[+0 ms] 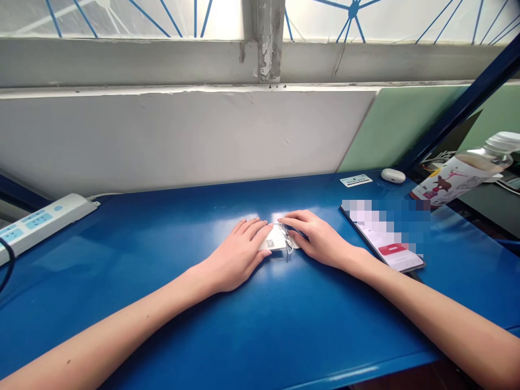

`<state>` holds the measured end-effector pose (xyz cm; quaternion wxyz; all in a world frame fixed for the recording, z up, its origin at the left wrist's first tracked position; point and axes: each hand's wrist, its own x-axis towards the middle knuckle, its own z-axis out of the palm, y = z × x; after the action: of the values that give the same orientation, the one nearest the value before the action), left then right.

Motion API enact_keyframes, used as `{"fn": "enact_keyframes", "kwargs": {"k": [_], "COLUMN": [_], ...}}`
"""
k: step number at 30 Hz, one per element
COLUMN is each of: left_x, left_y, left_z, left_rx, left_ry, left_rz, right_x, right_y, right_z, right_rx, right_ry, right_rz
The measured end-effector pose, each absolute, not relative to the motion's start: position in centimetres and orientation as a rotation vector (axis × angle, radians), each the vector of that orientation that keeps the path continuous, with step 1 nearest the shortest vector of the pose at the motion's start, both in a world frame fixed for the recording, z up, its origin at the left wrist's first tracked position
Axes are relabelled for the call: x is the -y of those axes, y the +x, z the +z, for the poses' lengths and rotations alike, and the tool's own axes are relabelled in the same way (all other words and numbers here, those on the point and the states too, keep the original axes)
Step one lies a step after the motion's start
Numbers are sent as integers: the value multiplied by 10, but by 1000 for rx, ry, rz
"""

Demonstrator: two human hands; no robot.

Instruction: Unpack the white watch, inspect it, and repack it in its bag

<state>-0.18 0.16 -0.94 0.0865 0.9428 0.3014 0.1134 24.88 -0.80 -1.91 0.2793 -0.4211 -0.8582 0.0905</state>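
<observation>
White QR-code card (273, 242) on blue table (260, 330): left hand (238, 259) pins it, fingers pressed together; right hand (322, 239) pinches the silvery piece (288, 242). Apply flat pressure to prevent sliding.

Single view, head-worn, from the near edge of the blue table (170, 314). Faces forward and down across it to the white wall (182, 135), window (122, 16) along the top. Close range: left hand (239, 254) and right hand (320, 241) sit mid-frame. Power strip (40, 219) marks the left edge, bottle (463, 173) the right
</observation>
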Motion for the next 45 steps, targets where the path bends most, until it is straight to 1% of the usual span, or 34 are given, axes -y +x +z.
{"fn": "enact_keyframes", "kwargs": {"k": [7,11,14,21,26,31,35,39,45], "left_x": [-1,0,1,1,1,2,2,2,3], "left_y": [-3,-3,-4,-3,-2,-3,-6,-6,-2], "left_z": [-6,-7,-8,-4,-3,-5,-8,-9,-9], "left_rx": [-804,-865,-918,-861,-836,-888,-878,-887,-940], "left_ry": [2752,2716,2689,2598,2611,2627,2585,2535,2591], "left_rz": [454,505,549,653,621,565,619,670,699], "right_x": [7,5,5,8,13,10,6,5,3], "right_y": [249,251,253,250,248,250,250,249,247], "right_z": [-14,-9,-5,4,13,20,17,11,2], "right_rx": [2290,2261,2171,1935,1779,1536,1476,1502,1585], "right_ry": [-1055,-1072,-1062,-923,-925,-1064,-1150,-1174,-1223], "right_rz": [102,-3,-13,253,419,789,1036,1081,1063]}}
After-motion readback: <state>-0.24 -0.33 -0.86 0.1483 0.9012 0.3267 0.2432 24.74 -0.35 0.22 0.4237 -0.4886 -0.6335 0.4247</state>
